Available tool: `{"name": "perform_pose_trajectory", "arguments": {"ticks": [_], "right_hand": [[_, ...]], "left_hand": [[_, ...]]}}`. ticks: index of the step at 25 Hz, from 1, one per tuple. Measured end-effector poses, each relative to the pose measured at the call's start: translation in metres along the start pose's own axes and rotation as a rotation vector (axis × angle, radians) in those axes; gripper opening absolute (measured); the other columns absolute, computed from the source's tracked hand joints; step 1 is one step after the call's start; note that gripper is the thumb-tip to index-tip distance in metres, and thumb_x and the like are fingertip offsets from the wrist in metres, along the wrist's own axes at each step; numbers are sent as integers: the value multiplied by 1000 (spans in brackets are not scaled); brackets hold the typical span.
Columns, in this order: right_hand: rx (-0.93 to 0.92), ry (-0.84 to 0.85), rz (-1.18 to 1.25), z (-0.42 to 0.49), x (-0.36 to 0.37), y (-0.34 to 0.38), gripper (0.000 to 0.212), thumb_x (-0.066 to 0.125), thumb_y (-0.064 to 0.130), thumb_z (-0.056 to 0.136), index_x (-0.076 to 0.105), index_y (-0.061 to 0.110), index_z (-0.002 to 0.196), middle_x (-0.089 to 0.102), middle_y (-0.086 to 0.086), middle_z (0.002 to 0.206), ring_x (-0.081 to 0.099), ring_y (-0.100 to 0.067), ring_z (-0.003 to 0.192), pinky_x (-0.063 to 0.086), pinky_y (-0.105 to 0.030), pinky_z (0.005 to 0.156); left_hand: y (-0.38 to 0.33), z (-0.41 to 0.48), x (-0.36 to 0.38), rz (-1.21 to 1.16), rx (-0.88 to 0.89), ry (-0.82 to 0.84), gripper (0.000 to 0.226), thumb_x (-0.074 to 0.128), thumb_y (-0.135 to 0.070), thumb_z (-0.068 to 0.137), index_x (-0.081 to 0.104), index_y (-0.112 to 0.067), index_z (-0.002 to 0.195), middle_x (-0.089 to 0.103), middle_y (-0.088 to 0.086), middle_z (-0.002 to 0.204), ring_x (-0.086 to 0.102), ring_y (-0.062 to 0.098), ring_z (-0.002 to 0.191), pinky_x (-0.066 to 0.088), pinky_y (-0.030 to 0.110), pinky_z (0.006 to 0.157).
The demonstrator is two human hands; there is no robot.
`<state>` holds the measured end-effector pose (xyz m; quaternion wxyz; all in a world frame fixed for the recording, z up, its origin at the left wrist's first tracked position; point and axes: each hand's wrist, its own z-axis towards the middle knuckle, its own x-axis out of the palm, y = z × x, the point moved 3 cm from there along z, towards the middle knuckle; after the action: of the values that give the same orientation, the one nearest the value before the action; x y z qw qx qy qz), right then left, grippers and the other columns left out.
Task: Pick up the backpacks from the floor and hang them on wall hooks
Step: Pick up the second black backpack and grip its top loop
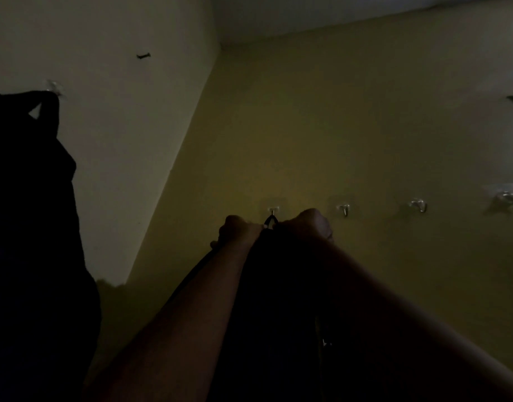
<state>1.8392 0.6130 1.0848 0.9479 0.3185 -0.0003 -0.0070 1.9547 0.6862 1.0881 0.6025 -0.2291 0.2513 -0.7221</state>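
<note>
The room is dim. I hold a black backpack point(278, 300) up against the yellow wall, its body between my forearms. My left hand point(238, 230) and my right hand point(307, 224) are both closed on its top, either side of its small top loop point(271, 221). The loop sits just under a clear stick-on wall hook point(273, 210) and looks caught on it. A second black backpack point(31, 213) hangs at the far left from another clear hook point(54, 86) on the left wall.
Three more clear hooks point(344, 209) point(418, 205) point(508, 198) run to the right along the yellow wall, all bare. The two walls meet in a corner point(191, 126). A small dark mark point(143, 56) is high on the left wall.
</note>
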Motion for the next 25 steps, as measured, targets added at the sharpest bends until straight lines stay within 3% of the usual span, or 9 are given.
{"name": "perform_pose_trajectory", "arguments": {"ticks": [4,7,10,12,15,19,23,25], "right_hand": [[-20,21,-14,-14,-1,-3,42,67,34,79,65,4,108,63,-16,121,59,-30,114,47,-30,90],[-157,147,-88,-28,-5,-2,39,49,32,91,63,3,112,63,-16,122,57,-31,114,44,-30,86],[-317,181,1,-49,-16,-10,35,43,25,96,65,3,112,66,-16,120,59,-29,112,39,-27,77],[-348,173,93,-64,-32,-20,34,46,27,95,63,8,119,65,-12,124,59,-24,115,41,-25,84],[-231,231,278,-89,-54,-36,39,50,31,94,57,11,127,61,-8,131,56,-23,121,42,-28,97],[-56,310,459,-159,-94,-69,40,50,32,95,56,10,128,61,-8,128,56,-21,119,41,-24,90],[199,415,524,-260,-135,-104,46,47,40,94,53,12,131,57,-1,127,52,-18,121,42,-33,101],[352,410,522,-324,-165,-117,47,48,47,91,57,16,126,58,-2,130,56,-19,117,46,-36,99]], "left_hand": [[5,-16,-8,-17,144,26,26,69,-36,77,73,-21,98,71,4,112,62,24,109,45,36,101],[5,-34,-22,-121,173,75,32,62,-34,84,69,-17,110,68,5,119,61,22,111,45,22,90],[4,-65,-32,-159,193,110,38,56,-34,89,60,-18,123,62,5,128,59,22,114,45,22,85],[6,-88,-39,-237,185,128,42,56,-34,89,55,-19,128,58,6,133,56,23,118,46,27,92],[12,-130,-46,-301,97,205,43,54,-32,90,52,-17,131,53,9,137,51,24,124,44,31,100],[25,-217,-60,-357,-44,251,44,49,-30,93,49,-12,133,49,9,140,46,22,129,37,24,92],[33,-315,-87,-450,-176,353,45,44,-28,96,43,-8,136,46,9,143,43,22,131,34,23,93],[38,-375,-106,-479,-267,419,45,42,-29,96,43,-9,136,46,9,142,43,23,131,35,25,96]]}}
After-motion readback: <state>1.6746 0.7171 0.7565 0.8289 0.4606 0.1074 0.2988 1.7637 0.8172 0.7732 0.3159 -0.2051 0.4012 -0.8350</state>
